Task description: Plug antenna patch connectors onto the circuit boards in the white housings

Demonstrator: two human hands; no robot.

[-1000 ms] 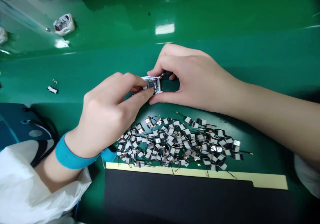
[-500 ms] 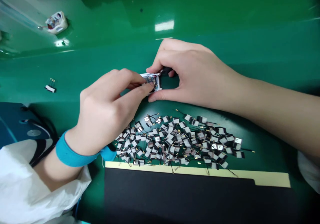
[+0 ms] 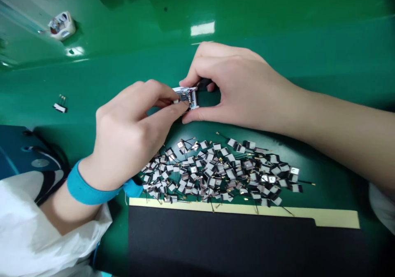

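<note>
Between my two hands is a small white-edged device with an open circuit board (image 3: 186, 94). My right hand (image 3: 230, 81) grips its right side, fingers at the far edge and thumb at the near edge. A short black piece (image 3: 203, 83) shows under the right fingers; I cannot tell whether it joins the board. My left hand (image 3: 129, 131), with a blue wrist strap (image 3: 89, 186), has its fingers closed at the board's left side, the thumb tip on the board. Whether a smaller part is pinched there is hidden. Just nearer lies a heap of small antenna modules with thin black cables (image 3: 212, 170).
A black sheet with a yellow edge (image 3: 247, 211) borders the heap on the near side. To the left are a few cabled parts (image 3: 60, 107) and a dark blue box (image 3: 18, 153). Farther off, a white holder with small items (image 3: 61, 25) stands on the green table.
The whole view has shifted slightly. Both hands keep their hold on the circuit board, and the left fingers have moved only a little, showing a bit more of the board.
</note>
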